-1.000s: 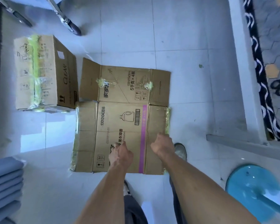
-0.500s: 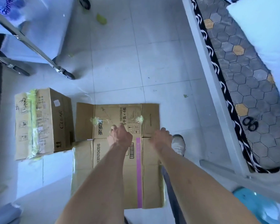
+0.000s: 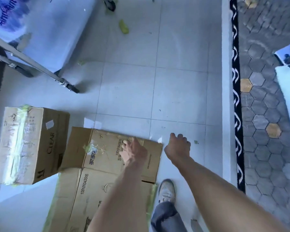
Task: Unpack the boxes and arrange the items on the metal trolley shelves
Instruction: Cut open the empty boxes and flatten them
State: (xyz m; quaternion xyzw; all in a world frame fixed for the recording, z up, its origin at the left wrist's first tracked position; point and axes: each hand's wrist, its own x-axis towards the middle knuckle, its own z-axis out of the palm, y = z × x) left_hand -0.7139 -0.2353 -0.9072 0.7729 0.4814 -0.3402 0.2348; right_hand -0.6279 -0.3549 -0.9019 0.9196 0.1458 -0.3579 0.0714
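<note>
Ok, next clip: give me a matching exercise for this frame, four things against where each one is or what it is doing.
Things:
1. left hand
2. right hand
3. taped CLEAR box
4. shoe

Places or states:
A. on the tiles beside the flattened carton's right edge
B. standing closed, left of the flattened carton
C. resting on the flattened carton's far flap
D. over bare floor, off the cardboard, fingers curled

Pairs: 1-C, 2-D, 3-B, 4-A

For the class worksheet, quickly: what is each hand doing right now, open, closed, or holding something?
Left hand: open, fingers spread flat on the flattened cardboard box.
Right hand: fingers curled, holding nothing visible, over the floor beside the box.
</note>
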